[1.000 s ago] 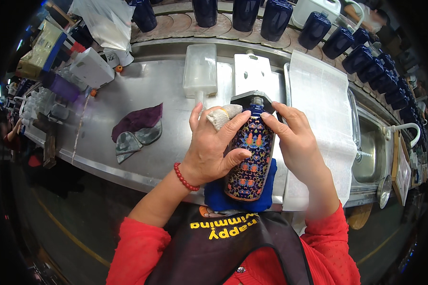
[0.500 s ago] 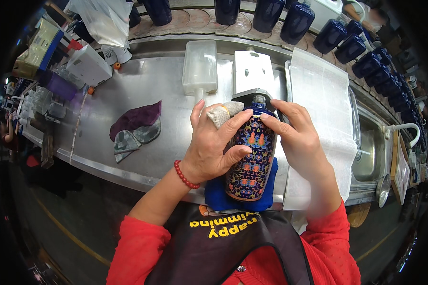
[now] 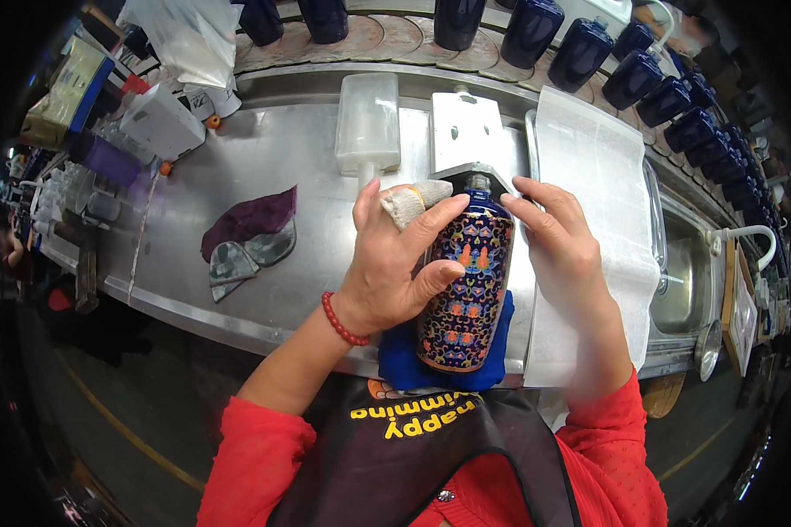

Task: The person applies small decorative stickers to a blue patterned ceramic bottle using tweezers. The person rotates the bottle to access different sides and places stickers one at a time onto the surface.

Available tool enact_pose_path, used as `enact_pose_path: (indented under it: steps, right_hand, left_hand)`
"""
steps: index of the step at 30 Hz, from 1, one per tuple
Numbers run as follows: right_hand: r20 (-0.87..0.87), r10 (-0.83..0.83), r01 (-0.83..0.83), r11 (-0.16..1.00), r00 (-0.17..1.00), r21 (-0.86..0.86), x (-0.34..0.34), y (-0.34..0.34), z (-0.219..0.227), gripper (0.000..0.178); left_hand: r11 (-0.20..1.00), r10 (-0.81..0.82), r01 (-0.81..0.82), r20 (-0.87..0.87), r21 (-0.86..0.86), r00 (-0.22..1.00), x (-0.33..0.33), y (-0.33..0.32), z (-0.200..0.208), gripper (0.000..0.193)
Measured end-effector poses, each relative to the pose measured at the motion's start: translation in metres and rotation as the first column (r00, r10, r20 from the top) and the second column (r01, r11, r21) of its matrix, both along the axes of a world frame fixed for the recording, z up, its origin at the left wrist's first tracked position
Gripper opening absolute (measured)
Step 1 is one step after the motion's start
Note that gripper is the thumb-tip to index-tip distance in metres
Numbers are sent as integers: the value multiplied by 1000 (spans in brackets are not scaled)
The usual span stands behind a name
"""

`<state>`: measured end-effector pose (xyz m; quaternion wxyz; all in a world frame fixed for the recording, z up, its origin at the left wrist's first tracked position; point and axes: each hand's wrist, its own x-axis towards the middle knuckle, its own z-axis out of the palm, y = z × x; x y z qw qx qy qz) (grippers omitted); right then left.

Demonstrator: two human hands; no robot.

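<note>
A dark blue glass bottle (image 3: 466, 290) with a colourful floral pattern lies tilted, neck away from me, its base on a folded blue cloth (image 3: 494, 369). Its neck end rests at a grey angled support (image 3: 492, 173). My left hand (image 3: 387, 263) is spread at the bottle's left side, with index finger and thumb resting on its shoulder and front. A greyish cloth cover (image 3: 409, 204) wraps one left finger. My right hand (image 3: 564, 237) is open beside the bottle's right shoulder, fingers apart; whether a fingertip still touches the glass is hard to tell.
A clear empty bottle (image 3: 369, 123) and a white block (image 3: 466, 132) stand beyond my hands. Purple and grey cloths (image 3: 250, 228) lie left on the steel table. White sheet (image 3: 589, 202) covers the right side, beside a sink (image 3: 685, 281). Blue bottles (image 3: 532, 31) line a conveyor behind.
My right fingertips have lifted off the bottle's shoulder and shifted right. My left hand has barely moved. The plain blue bottles on the conveyor have travelled to the right.
</note>
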<state>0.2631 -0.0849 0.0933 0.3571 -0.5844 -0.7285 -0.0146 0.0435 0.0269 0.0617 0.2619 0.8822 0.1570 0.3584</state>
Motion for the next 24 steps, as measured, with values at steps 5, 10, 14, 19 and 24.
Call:
enact_pose_path:
  steps: [5, 10, 14, 19, 24]
  right_hand:
    - [-60, -25, 25, 1000, 998, 1, 2, -5, -6, 52]
    - [-57, -33, 33, 999, 998, -5, 5, -9, -8, 54]
    - [-163, -66, 62, 998, 984, -25, 2, -11, 1, 48]
    - [-666, -172, -95, 934, 726, -345, 21, -6, 22, 28]
    - [-486, -50, -146, 923, 872, -356, 53, 17, 28, 22]
  left_hand:
    - [986, 4, 16, -124, 166, 992, 9, 7, 9, 59]
    - [952, 51, -1, -156, 305, 986, 10, 6, 15, 55]
    - [967, 28, -1, -99, 256, 995, 11, 6, 20, 52]
    - [991, -28, 42, -116, 124, 993, 15, 8, 28, 35]
    - [991, -70, 82, -113, 101, 991, 25, 10, 31, 29]
